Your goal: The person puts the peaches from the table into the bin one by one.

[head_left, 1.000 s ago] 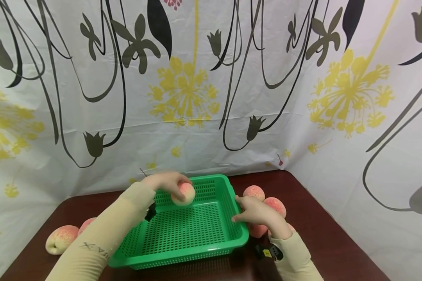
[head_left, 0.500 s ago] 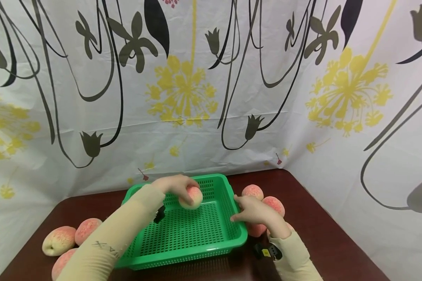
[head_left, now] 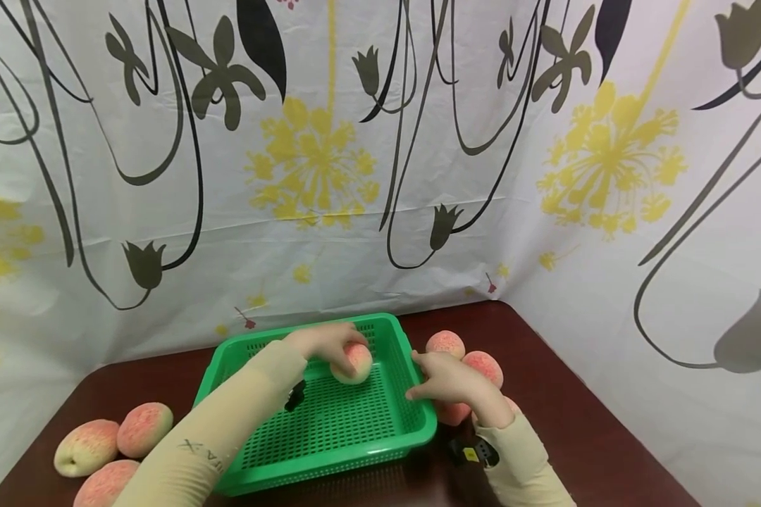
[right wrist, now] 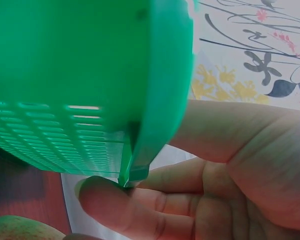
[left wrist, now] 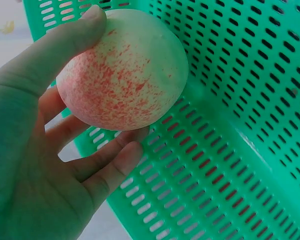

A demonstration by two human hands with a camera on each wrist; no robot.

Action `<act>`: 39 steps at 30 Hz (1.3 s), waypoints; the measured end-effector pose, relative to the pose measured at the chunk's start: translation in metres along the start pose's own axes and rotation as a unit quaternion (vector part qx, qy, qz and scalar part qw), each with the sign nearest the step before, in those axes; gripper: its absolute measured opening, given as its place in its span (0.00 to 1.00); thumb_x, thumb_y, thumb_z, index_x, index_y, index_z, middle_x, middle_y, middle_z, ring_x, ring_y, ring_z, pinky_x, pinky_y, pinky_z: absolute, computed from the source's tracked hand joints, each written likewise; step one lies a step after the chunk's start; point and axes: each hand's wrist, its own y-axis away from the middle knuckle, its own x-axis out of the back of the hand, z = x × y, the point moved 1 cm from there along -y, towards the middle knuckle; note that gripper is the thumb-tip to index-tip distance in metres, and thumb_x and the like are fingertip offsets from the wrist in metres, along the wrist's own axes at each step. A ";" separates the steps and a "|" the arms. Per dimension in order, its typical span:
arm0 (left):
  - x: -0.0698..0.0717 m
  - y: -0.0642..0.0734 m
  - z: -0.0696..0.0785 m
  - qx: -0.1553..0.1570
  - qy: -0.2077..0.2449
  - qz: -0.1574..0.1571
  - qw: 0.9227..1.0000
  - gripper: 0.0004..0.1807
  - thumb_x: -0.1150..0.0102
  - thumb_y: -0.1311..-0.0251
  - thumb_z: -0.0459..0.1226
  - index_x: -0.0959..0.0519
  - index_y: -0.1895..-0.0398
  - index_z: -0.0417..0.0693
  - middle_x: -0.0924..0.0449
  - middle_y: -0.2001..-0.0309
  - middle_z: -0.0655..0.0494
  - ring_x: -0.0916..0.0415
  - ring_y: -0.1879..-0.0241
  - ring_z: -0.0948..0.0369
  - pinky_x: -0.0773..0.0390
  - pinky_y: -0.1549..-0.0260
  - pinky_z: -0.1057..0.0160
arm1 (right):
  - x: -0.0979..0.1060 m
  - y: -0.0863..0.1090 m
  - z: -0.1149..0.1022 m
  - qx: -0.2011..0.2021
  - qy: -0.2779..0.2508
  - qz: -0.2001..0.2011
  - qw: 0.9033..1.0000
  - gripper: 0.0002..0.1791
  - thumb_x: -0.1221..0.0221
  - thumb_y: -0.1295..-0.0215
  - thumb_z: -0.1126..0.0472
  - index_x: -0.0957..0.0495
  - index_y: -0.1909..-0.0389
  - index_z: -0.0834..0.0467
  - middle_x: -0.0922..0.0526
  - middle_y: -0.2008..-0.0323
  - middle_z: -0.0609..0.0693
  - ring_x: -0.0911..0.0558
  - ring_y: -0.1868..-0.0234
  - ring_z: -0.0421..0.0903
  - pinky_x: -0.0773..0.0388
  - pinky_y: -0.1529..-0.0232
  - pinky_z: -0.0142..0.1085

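In the head view, a green, rectangular, slotted plastic basket (head_left: pixel 330 461) sits on a dark red-brown table (head_left: pixel 583 429); the left hand (head_left: pixel 323 341) reaches over its far side and holds a round, pink-and-cream peach (head_left: pixel 357 362) within its walls; the right hand (head_left: pixel 453 380) is at the basket's right rim; three pinkish peaches (head_left: pixel 144 429) lie together on the table to the left, and more peaches (head_left: pixel 483 367) lie to the right, partly hidden by the right hand.

In the left wrist view, the thumb and curled fingers pinch the peach from opposite sides, above the slotted floor; whether it touches the basket, I cannot tell.

In the right wrist view, the right hand grips the basket's rim, thumb behind it, a fingertip under its edge.
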 end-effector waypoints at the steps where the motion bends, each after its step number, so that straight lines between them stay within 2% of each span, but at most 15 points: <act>1: -0.001 -0.001 0.001 0.002 -0.002 0.000 1.000 0.31 0.30 0.46 0.41 0.25 0.37 0.49 0.31 0.46 0.55 0.31 0.55 0.60 0.26 0.57 0.58 | 0.000 0.000 0.000 0.001 -0.001 -0.001 1.000 0.38 0.31 0.44 0.60 0.33 0.36 0.74 0.31 0.82 0.44 0.30 0.77 0.41 0.31 0.73 0.35; 10: -0.005 -0.011 0.008 -0.006 -0.037 0.002 0.999 0.29 0.30 0.46 0.40 0.24 0.39 0.51 0.31 0.47 0.56 0.30 0.57 0.61 0.27 0.58 0.58 | 0.000 -0.002 -0.002 0.002 -0.006 -0.008 1.000 0.38 0.31 0.44 0.60 0.34 0.37 0.74 0.30 0.80 0.44 0.29 0.76 0.40 0.30 0.73 0.35; 14: -0.009 -0.018 0.008 -0.010 -0.050 0.002 0.999 0.29 0.30 0.47 0.40 0.24 0.39 0.51 0.31 0.44 0.54 0.30 0.55 0.60 0.27 0.57 0.58 | 0.001 -0.001 -0.001 0.002 -0.002 -0.008 1.000 0.39 0.31 0.44 0.60 0.34 0.36 0.74 0.31 0.81 0.44 0.30 0.77 0.40 0.31 0.73 0.34; 19: -0.014 -0.024 0.010 0.006 -0.062 0.001 0.998 0.30 0.30 0.46 0.43 0.25 0.38 0.53 0.36 0.33 0.49 0.31 0.42 0.55 0.28 0.49 0.55 | 0.001 -0.001 -0.001 0.001 0.000 -0.007 1.000 0.40 0.31 0.44 0.60 0.36 0.35 0.75 0.34 0.82 0.43 0.32 0.80 0.39 0.32 0.75 0.33; 22: -0.015 -0.023 0.012 0.017 -0.066 0.002 0.998 0.31 0.29 0.46 0.44 0.25 0.37 0.53 0.40 0.30 0.47 0.34 0.37 0.52 0.30 0.45 0.53 | 0.000 -0.001 -0.002 0.002 0.005 -0.006 1.000 0.41 0.31 0.44 0.60 0.36 0.35 0.75 0.35 0.83 0.43 0.34 0.80 0.39 0.33 0.76 0.32; 29: -0.017 -0.025 0.013 0.014 -0.078 0.018 0.997 0.32 0.29 0.47 0.44 0.25 0.37 0.52 0.40 0.30 0.46 0.35 0.36 0.51 0.31 0.43 0.52 | -0.001 -0.002 -0.005 -0.004 0.000 -0.009 1.000 0.42 0.31 0.45 0.60 0.37 0.35 0.76 0.34 0.82 0.43 0.33 0.80 0.39 0.33 0.76 0.33; 39: -0.019 -0.032 0.012 0.004 -0.109 0.037 0.993 0.32 0.29 0.47 0.47 0.24 0.37 0.55 0.32 0.35 0.53 0.29 0.42 0.56 0.28 0.47 0.55 | 0.001 0.000 -0.003 -0.010 -0.008 -0.008 1.000 0.42 0.31 0.43 0.59 0.38 0.34 0.75 0.35 0.83 0.43 0.34 0.82 0.39 0.33 0.77 0.32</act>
